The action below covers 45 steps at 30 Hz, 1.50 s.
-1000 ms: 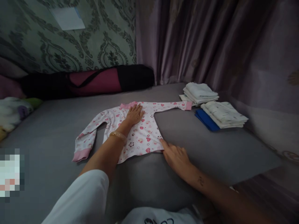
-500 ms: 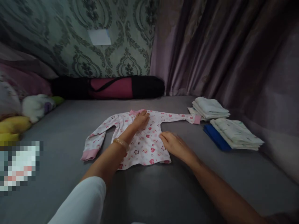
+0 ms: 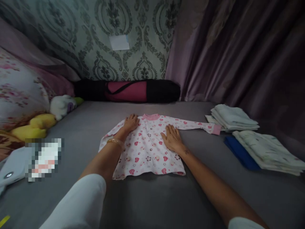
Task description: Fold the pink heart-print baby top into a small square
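Across a grey fabric-covered surface (image 3: pixel 152 203) in the head view, a white long-sleeved child's shirt with pink hearts and a pink collar (image 3: pixel 149 152) lies spread out, collar away from the wearer. The left hand (image 3: pixel 131 122) rests palm-down at its left shoulder, the right hand (image 3: pixel 172 139) lies flat near the opposite armpit; both have fingers extended and grasp nothing, probably so that the palms press the cloth smooth. The right sleeve stretches outward, its pink ribbed cuff (image 3: pixel 216 129) close to the stacks; the left forearm partly covers the other sleeve.

Counted: one shirt, two hands, two stacks, namely folded white cloths (image 3: pixel 233 116) and folded pale patterned cloths (image 3: pixel 268 148), likely set aside for working room. One folded bright-blue cloth (image 3: pixel 240 154) sticks out beside the nearer stack; its layers cannot be counted. One long black-and-maroon fabric bag (image 3: pixel 126 91) lies along the wall.
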### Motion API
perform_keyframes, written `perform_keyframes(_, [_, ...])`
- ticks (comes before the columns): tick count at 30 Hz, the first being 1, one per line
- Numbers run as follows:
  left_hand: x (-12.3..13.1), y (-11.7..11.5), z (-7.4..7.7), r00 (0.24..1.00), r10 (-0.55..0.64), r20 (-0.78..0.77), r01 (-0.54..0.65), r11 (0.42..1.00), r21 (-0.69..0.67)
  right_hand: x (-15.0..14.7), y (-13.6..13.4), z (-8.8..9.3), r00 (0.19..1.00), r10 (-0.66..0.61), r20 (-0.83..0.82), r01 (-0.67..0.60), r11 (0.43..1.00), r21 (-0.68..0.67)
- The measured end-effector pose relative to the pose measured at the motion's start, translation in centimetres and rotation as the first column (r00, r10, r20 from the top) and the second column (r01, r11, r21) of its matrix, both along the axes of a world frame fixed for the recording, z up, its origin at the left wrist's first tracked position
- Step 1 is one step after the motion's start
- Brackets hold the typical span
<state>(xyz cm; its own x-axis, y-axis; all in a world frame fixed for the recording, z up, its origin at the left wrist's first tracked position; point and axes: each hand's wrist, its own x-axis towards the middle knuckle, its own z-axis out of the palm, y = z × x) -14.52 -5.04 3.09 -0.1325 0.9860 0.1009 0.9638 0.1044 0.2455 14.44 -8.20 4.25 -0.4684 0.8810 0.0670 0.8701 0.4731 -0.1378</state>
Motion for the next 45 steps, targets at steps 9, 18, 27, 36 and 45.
perform_keyframes(9, [-4.9, -7.3, 5.1, 0.982, 0.137, 0.129, -0.136, 0.991, -0.019, 0.4, 0.8, -1.4, 0.999, 0.051, -0.006, -0.050, 0.994, 0.102])
perform_keyframes(18, [-7.9, -17.6, 5.6, 0.866, 0.433, 0.252, -0.347, 0.881, -0.321, 0.3, 1.3, -2.2, 0.998, 0.047, 0.049, -0.055, 0.985, 0.162])
perform_keyframes(27, [-7.9, -15.8, 7.6, 0.964, 0.259, 0.061, -0.260, 0.966, 0.007, 0.3, 1.4, -2.0, 0.996, 0.029, 0.084, -0.040, 0.989, 0.139])
perform_keyframes(36, [-12.2, -18.3, 4.9, 0.991, 0.035, -0.129, -0.033, 0.999, 0.019, 0.3, 2.0, -0.4, 0.986, 0.056, 0.159, -0.068, 0.995, 0.073])
perform_keyframes(45, [-16.8, -13.8, 4.0, 0.786, 0.533, 0.312, -0.557, 0.830, -0.015, -10.8, 4.1, 6.2, 0.955, 0.290, -0.058, -0.292, 0.956, -0.019])
